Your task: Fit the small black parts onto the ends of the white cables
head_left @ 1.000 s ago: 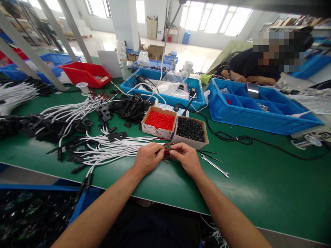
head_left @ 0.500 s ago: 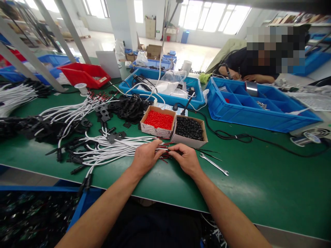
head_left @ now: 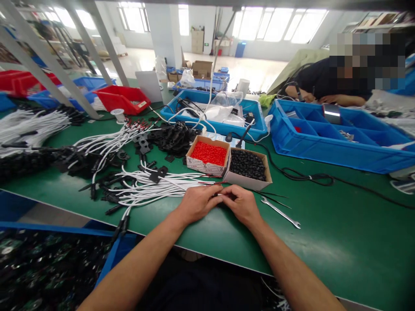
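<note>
Fingers (head_left: 211,191) of your left hand (head_left: 196,205) are closed in a pinch on a white cable (head_left: 220,195), of which only a sliver shows. Your right hand (head_left: 241,205) meets it there with its tips bunched, but you cannot tell whether they grip it too. The cable's end is just in front of you, over the green surface (head_left: 327,224), near the 2 boxes of red pieces (head_left: 209,153) and black pieces (head_left: 248,164). Judging by the bundle (head_left: 152,188) beside your left hand, each cable should be light, springy and smooth, apt to roll or twist if pinched loosely. The thin red wires (head_left: 207,183) look far softer and easier to bend or damage. Your best hold is probably on the white sleeve just behind the wires, leaving only a gentle fingertip touch for the wires themselves.
</note>
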Demonstrator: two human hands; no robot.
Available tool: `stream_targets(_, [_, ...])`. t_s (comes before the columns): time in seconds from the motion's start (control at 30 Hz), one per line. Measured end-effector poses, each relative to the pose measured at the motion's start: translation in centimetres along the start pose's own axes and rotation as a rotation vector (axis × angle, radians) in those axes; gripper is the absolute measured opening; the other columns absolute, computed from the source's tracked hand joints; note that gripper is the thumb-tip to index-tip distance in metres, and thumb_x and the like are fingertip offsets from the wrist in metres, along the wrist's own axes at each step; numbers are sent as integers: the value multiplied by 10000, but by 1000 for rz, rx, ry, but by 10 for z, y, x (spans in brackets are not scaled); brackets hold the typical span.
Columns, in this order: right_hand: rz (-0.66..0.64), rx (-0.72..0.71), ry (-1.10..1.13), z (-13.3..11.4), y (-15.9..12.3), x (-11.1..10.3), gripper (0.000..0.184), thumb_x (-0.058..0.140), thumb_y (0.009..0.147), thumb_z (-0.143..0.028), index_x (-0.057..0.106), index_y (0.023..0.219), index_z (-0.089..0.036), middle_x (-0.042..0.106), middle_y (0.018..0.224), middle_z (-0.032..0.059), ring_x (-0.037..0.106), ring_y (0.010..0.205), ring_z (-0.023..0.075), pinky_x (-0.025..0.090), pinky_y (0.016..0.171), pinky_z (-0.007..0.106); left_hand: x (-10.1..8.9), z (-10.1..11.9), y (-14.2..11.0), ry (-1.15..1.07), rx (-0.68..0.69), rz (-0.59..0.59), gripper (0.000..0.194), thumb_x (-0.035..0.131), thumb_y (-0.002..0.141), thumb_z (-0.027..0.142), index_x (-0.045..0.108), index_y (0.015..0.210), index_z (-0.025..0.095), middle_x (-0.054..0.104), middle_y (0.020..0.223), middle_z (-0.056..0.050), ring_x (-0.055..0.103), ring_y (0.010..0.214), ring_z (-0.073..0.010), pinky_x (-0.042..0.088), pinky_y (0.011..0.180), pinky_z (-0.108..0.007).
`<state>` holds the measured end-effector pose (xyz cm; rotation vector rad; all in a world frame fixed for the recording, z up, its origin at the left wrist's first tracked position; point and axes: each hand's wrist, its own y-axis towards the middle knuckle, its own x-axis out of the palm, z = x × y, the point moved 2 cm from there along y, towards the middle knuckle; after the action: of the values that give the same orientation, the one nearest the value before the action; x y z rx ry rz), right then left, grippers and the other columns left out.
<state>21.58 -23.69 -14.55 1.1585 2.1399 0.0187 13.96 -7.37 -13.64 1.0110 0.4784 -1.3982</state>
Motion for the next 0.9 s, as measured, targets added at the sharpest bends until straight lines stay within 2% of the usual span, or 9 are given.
stream_targets(0.13, [17,68,39,2,1,-7,79,707,829,-271,711,856,-196,682,818,-1,614,718,135,472,685,257,-3,-12,-1,-47,-54,73,231,469,974,383,645,1071,269,685,1052,21,627,968,-150,442,852,-265])
stream_targets(0.3, [31,94,69,4,4,-13,64,726,811,-249,713,832,-191,691,826,-1,622,757,136,469,740,261,-7,-18,1,-24,-81,82,217,446,978,324,608,912,197,629,897,-20,579,870,-159,421,778,-275])
stream_targets(0.43, [-93,160,182,8,3,-12,186,777,760,-329,685,733,-169,676,747,7,599,678,143,460,647,259,-12,-18,2,-61,-71,46,194,443,978,293,594,902,198,612,910,-14,562,874,-150,412,774,-263])
stream_targets(0.5, [-151,143,180,5,3,-16,196,771,768,-344,689,733,-169,672,737,11,599,673,147,458,634,261,-14,-18,2,-99,-64,25,178,459,971,285,603,900,209,619,913,-1,564,870,-141,410,770,-254])
stream_targets(0.6, [-90,4,37,-12,12,-30,159,728,818,-340,712,848,-185,686,831,24,611,724,147,469,664,261,-15,-20,2,-116,-94,67,174,478,963,295,618,898,214,628,898,5,572,858,-138,411,770,-254])
stream_targets(0.7, [38,-203,-177,-38,38,-44,186,658,881,-338,700,986,-190,688,973,48,619,837,158,480,737,268,-12,-22,3,-71,-125,114,176,480,959,300,632,930,215,637,902,-5,584,863,-151,415,784,-270])
stream_targets(0.77, [40,-291,-349,-49,67,-45,179,595,924,-310,695,1017,-193,686,1018,50,611,956,177,464,852,291,-10,-22,3,-40,-117,117,175,480,955,291,636,945,211,644,913,-14,590,869,-159,418,794,-278])
stream_targets(0.83, [-77,-299,-573,-51,102,-39,195,586,921,-299,695,1058,-212,684,1053,50,598,1023,209,448,888,320,-9,-22,2,-23,-107,114,182,477,952,284,639,953,203,647,917,-25,594,872,-163,425,800,-281])
stream_targets(0.9, [-299,-283,-780,-46,135,-26,215,576,904,-282,703,1062,-212,684,1059,75,600,1037,243,453,856,336,-8,-23,2,-17,-104,113,192,472,950,279,644,949,193,647,908,-35,596,866,-164,432,797,-281])
